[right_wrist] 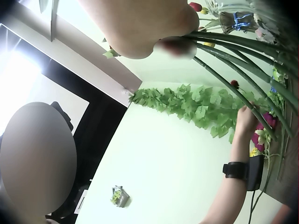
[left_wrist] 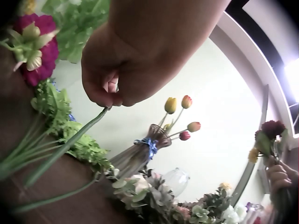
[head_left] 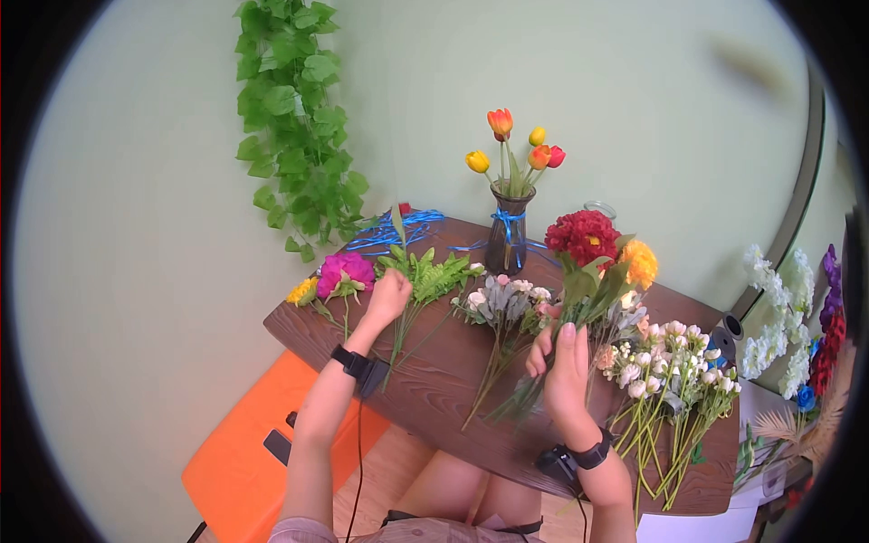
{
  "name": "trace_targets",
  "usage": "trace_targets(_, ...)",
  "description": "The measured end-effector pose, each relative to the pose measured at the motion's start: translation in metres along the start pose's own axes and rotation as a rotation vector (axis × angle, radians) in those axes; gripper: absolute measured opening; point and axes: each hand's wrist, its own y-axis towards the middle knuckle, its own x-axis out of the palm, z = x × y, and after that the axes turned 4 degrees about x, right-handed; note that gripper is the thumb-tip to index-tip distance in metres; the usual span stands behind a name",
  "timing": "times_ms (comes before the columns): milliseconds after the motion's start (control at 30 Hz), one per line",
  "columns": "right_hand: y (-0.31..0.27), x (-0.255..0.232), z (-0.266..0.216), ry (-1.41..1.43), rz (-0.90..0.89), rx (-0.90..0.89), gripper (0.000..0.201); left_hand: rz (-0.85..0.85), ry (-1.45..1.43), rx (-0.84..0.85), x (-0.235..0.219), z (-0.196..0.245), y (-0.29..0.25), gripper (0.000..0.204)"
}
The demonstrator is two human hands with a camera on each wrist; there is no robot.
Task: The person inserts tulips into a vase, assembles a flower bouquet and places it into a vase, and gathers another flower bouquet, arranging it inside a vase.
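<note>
My left hand [head_left: 392, 294] is over the left part of the table, its fingers pinching a green stem [left_wrist: 67, 144]. A small red flower [right_wrist: 234, 84] shows above that hand in the right wrist view, with a long leaf [head_left: 398, 224] below it in the head view. My right hand [head_left: 566, 371] grips a bunch of green stems [right_wrist: 243, 70] topped by a large dark red flower [head_left: 582, 237] and an orange flower [head_left: 640, 263]. The bunch stands upright over the table's right half, its stem ends blurred below the hand.
On the brown table [head_left: 434, 398] lie a magenta flower [head_left: 345, 274], green fern sprigs [head_left: 434, 276], pale pink flowers [head_left: 507, 299] and white buds [head_left: 674, 348]. A dark vase [head_left: 507, 240] of tulips stands at the back, near blue ribbons [head_left: 398, 233]. An orange box [head_left: 244, 452] sits at lower left.
</note>
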Motion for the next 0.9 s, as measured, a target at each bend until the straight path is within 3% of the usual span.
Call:
trace_targets(33,0.000,-0.001,0.001,-0.003,0.000,-0.004,0.035,-0.003,-0.004,0.002,0.000,0.016,0.000,0.017)
trace_targets(100,0.001,-0.002,0.002,-0.003,0.004,-0.010,0.034,0.183,-0.150,0.287,-0.001,0.052,-0.002,0.013)
trace_targets(133,0.001,-0.002,0.002,0.000,0.005,-0.013,0.034,0.181,-0.155,0.288,-0.008,0.077,-0.010,0.013)
trace_targets(200,0.002,-0.002,0.001,-0.010,-0.005,-0.030,0.033,-0.017,-0.410,0.195,-0.021,0.126,-0.031,0.011)
trace_targets(367,0.000,-0.001,0.001,0.008,0.000,-0.055,0.031,-0.238,-0.549,0.292,-0.020,0.182,-0.081,0.012)
trace_targets(567,-0.002,-0.003,-0.002,-0.056,-0.019,-0.070,0.027,-0.336,-0.548,0.417,-0.011,0.194,-0.097,0.010)
trace_targets(633,-0.003,-0.002,-0.003,-0.177,0.071,-0.029,0.022,-0.297,-0.482,0.473,-0.008,0.193,-0.097,0.011)
trace_targets(900,-0.003,-0.006,0.000,-0.201,0.019,0.002,0.020,-0.247,-0.342,0.569,-0.014,0.193,-0.096,0.014)
